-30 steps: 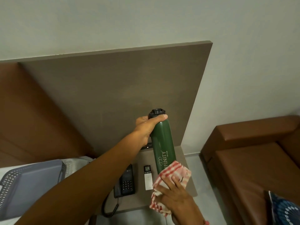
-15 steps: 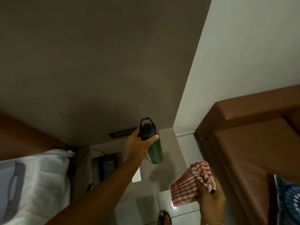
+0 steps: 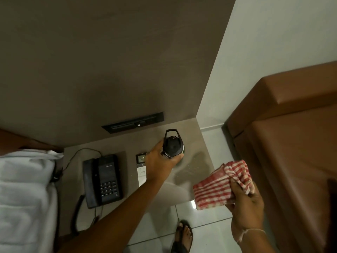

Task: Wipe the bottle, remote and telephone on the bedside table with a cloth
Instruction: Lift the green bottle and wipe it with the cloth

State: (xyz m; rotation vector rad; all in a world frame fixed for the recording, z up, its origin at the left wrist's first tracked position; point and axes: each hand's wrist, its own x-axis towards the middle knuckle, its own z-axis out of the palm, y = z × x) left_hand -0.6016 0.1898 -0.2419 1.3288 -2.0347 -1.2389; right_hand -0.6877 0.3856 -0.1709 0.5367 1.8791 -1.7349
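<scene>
Now we have our left hand (image 3: 160, 166) closed in a firm grip around the bottle (image 3: 173, 145) standing upright on the bench (image 3: 197, 187) beside the remote (image 3: 141, 169), our right hand (image 3: 245, 198) clutching the bunched cloth (image 3: 220, 185), so we should let go gently, keeping it steady.

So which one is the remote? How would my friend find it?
Find the bedside table between the bed and the brown sofa. The remote lies flat on it, between the black telephone and the bottle that the left hand grips. It is the only thin white stick there, with a small dark screen at its far end.
</scene>
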